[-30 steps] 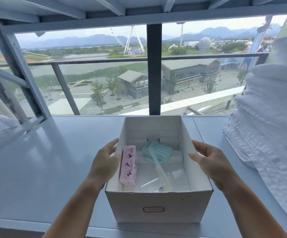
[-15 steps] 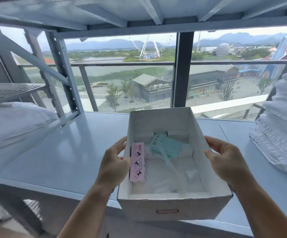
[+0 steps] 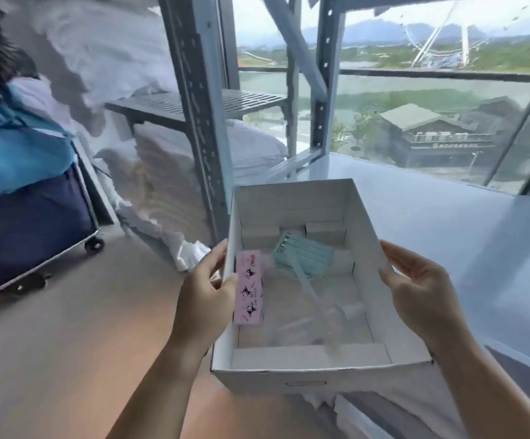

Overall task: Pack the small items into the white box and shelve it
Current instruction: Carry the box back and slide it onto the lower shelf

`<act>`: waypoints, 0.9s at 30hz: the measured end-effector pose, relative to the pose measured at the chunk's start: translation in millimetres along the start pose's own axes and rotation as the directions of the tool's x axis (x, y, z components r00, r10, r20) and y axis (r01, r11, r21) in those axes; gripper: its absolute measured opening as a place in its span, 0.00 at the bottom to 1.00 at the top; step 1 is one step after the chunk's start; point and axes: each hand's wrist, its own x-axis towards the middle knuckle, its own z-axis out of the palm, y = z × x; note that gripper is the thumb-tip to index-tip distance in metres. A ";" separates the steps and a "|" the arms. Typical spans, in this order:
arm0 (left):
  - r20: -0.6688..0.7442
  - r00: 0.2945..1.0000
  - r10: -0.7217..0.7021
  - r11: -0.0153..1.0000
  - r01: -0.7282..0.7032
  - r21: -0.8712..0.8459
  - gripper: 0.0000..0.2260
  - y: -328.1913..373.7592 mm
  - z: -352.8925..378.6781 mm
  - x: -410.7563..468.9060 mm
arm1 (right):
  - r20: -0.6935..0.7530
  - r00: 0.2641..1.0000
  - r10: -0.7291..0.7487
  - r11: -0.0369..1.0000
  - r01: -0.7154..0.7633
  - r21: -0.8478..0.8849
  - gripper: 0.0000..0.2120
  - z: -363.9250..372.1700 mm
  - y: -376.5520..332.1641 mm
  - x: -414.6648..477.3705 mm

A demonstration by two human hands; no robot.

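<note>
I hold the open white box point(image 3: 292, 380) in the air, off the front left corner of the grey shelf point(image 3: 441, 229). My left hand point(image 3: 205, 296) grips its left wall and my right hand point(image 3: 422, 289) grips its right wall. Inside, a pink printed pack point(image 3: 248, 291) leans against the left wall. A teal packet point(image 3: 304, 253) lies near the back. Clear plastic-wrapped items point(image 3: 317, 315) cover the floor of the box.
A grey metal rack upright point(image 3: 200, 115) stands just left of the box, with stacked white linen point(image 3: 162, 185) behind it. A blue wheeled cart point(image 3: 29, 223) stands on the wooden floor at left. Glass and a railing back the shelf.
The box has been pulled off the shelf toward me and to the left, and my view has swung left. Both hands keep the same grip on its walls.
</note>
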 end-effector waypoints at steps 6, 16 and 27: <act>-0.301 0.937 -0.174 0.985 0.172 -0.035 0.22 -77.1 -117.8 -38.4 | 0.311 0.950 0.010 1.000 -0.003 -0.022 0.19 141.4 -4.3 -24.0; -0.647 0.688 -0.329 0.937 0.322 -0.133 0.22 -154.9 -238.9 -68.8 | 0.676 0.737 -0.014 0.999 0.036 -0.020 0.19 333.1 -11.5 -34.1; -0.787 0.496 -0.367 0.899 0.406 -0.163 0.23 -200.7 -350.4 2.2 | 0.882 0.446 -0.153 0.988 0.101 0.120 0.23 531.7 -50.9 -1.5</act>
